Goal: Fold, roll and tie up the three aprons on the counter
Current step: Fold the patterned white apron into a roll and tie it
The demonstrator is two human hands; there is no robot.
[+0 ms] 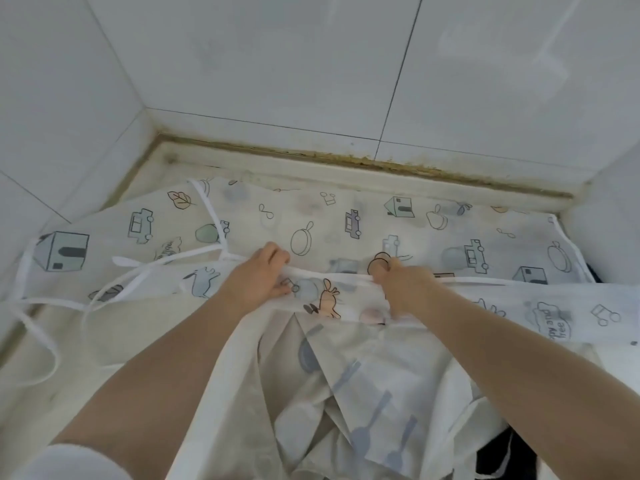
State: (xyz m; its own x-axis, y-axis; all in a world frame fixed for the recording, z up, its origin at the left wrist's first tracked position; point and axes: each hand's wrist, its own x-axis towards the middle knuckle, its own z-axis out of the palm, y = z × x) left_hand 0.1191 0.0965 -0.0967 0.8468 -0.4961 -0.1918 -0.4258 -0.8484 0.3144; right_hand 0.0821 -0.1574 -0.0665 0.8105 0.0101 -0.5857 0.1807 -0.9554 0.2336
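A cream apron (346, 216) printed with cars, houses and pans lies spread flat across the counter. On top of it, a second printed apron (346, 368) hangs from my hands toward me, creased and partly see-through. My left hand (263, 278) and my right hand (401, 282) both pinch its white-trimmed top edge, a short gap apart, near the middle of the counter. White apron ties (145, 265) trail loose on the left. More patterned apron cloth (554, 313) lies at the right; which apron it belongs to I cannot tell.
The pale counter (104, 341) sits in a tiled alcove, with white wall tiles (277, 64) behind and on both sides. A grimy seam (346, 161) runs along the back edge. Something dark (502, 455) shows at the lower right under the cloth.
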